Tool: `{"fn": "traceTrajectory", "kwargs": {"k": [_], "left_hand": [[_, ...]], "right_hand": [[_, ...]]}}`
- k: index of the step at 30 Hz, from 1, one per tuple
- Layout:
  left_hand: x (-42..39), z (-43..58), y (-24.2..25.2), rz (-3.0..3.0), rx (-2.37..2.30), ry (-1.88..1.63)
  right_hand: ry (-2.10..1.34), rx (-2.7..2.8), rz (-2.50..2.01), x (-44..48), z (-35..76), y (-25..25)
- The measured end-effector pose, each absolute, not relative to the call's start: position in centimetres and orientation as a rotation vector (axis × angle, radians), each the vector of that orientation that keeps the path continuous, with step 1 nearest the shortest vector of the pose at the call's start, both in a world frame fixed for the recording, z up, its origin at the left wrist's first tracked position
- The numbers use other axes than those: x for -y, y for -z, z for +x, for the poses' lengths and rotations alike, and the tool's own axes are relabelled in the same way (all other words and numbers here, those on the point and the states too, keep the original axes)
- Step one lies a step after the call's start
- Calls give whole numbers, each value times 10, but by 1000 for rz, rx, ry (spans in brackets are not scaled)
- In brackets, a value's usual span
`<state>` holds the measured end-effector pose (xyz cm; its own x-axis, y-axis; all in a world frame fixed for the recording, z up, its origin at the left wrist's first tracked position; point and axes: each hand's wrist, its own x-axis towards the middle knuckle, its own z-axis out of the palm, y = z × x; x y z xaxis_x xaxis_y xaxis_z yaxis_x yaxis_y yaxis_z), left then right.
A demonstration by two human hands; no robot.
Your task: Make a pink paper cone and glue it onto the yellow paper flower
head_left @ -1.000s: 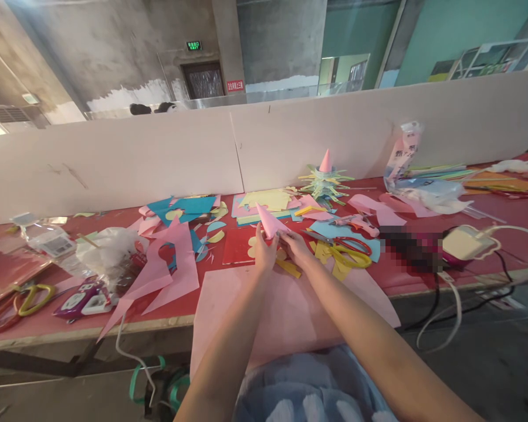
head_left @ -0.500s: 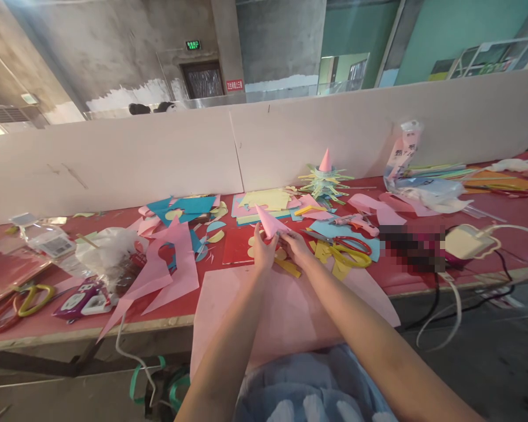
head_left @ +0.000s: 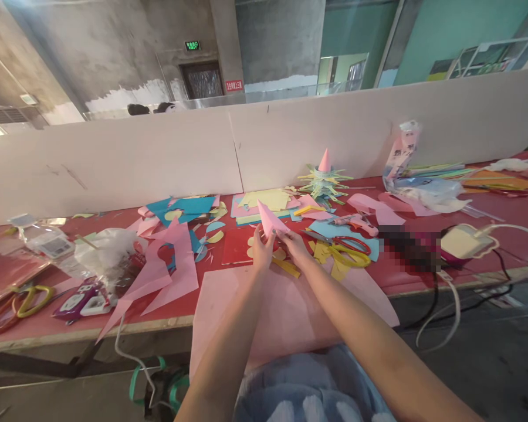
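A small pink paper cone (head_left: pixel 269 219) is pinched between both my hands above the red table (head_left: pixel 422 275), its tip pointing up and to the left. My left hand (head_left: pixel 262 252) grips its lower left side with closed fingers. My right hand (head_left: pixel 295 246) holds its right edge, fingers also closed on it. Under my wrists a large pink sheet (head_left: pixel 286 310) hangs over the table's front edge. Red card with yellow cut-outs (head_left: pixel 240 246) lies just beyond my hands.
Yellow-handled scissors (head_left: pixel 345 252) and a glue gun (head_left: pixel 356 221) lie right of my hands. A paper tree with a pink cone top (head_left: pixel 324 176) stands by the back partition (head_left: pixel 158 158). Pink and blue scraps (head_left: pixel 171 258), a plastic bag (head_left: pixel 110 246), more scissors (head_left: pixel 17 302) and a charger with cables (head_left: pixel 464 243) surround them.
Nothing much has changed: both hands stay closed on the pink cone in the same spot, with only slight finger shifts.
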<state>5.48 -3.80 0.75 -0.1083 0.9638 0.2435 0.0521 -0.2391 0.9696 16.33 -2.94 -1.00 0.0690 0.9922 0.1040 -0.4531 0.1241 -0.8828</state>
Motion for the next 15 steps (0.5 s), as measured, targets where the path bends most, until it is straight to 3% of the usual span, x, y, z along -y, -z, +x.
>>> {"fn": "traceTrajectory", "kwargs": {"k": [10, 15], "left_hand": [[42, 50, -16, 1418, -1516, -1297], [42, 51, -16, 1475, -1464, -1291]], "right_hand": [[-1240, 907, -841, 29, 162, 12], [-1221, 963, -853, 30, 161, 11]]}}
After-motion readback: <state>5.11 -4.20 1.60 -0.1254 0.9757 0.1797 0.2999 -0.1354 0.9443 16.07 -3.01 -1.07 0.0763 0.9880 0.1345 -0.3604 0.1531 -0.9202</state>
